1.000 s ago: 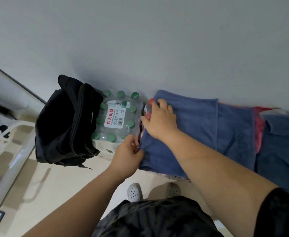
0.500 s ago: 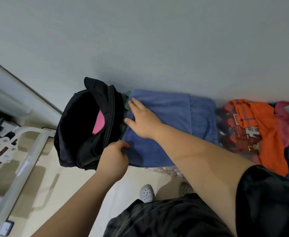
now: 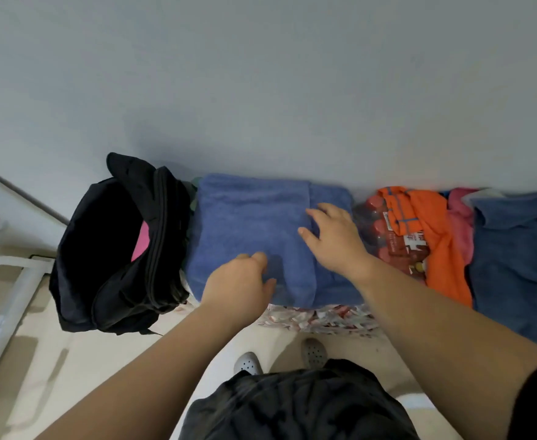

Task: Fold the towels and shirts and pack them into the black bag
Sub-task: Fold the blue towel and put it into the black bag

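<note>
The black bag (image 3: 108, 249) stands open at the left against the wall, with something pink (image 3: 141, 242) inside. Right beside it lies a folded blue towel (image 3: 248, 223). My left hand (image 3: 238, 281) rests on the towel's near edge, fingers loosely bent. My right hand (image 3: 330, 236) lies flat with spread fingers on the towel's right part, at the fold line. An orange shirt (image 3: 432, 236), a pink cloth (image 3: 461, 217) and a dark blue cloth (image 3: 515, 249) lie to the right.
A pack of red bottles (image 3: 384, 239) sits under the orange shirt. A patterned wrapped pack (image 3: 318, 319) shows below the towel. A white metal frame (image 3: 3, 300) stands on the floor at the left. My feet in grey clogs (image 3: 248, 363) are below.
The blue towel has been carried left, over the water bottle pack, to beside the bag. My right hand slid from its left edge to its right part; my left hand let go of the corner.
</note>
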A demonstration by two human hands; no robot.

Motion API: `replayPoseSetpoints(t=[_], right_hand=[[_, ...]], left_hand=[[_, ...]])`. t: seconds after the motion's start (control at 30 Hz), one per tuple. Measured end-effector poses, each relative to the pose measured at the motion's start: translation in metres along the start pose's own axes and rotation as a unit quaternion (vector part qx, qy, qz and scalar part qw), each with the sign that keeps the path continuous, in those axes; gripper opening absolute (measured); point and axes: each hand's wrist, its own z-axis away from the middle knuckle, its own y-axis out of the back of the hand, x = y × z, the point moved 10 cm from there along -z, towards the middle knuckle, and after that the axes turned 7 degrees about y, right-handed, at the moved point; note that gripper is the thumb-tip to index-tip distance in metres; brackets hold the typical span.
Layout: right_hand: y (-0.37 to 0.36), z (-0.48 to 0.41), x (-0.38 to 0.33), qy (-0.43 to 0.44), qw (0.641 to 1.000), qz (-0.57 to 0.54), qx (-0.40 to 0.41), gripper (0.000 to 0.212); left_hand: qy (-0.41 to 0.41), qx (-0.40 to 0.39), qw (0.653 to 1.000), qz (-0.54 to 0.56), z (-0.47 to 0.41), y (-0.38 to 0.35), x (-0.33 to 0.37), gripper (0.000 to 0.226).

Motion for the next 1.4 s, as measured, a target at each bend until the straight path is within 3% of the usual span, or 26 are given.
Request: replayPoseSetpoints(t=[0.17,0.33,0.53,0.93,1.27,1.4], right_hand=[[0.006,0.001,0.019,0.048,0.998,-0.004,-0.039,0.052],[0.010,-0.013,0.011,0.086,0.994,-0.016,-0.067,0.054],[0.000,-0.029,-0.001,0.117,0.986,-0.006,-0.121,0.061],[-0.004,-0.035,0.002,0.135,0.984,0.042,-0.113,0.065],[0.003,-0.038,0.002,0.149,0.982,-0.061,-0.099,0.061],[0.019,-0.041,-0.018,0.175,0.959,-0.202,-0.088,0.057]], left_hand=[[-0.005,0.003,1.000,-0.010,-0.013,-0.021,0.057,0.034],[0.063,-0.008,0.997,-0.043,-0.017,-0.043,0.067,0.043],[0.125,0.004,0.990,-0.062,-0.010,-0.044,0.070,0.030],[0.179,0.016,0.981,-0.071,-0.006,-0.053,0.065,0.019],[0.169,0.080,0.981,0.044,0.005,-0.043,0.045,0.012],[0.187,0.135,0.967,0.107,0.015,-0.002,0.036,0.019]])
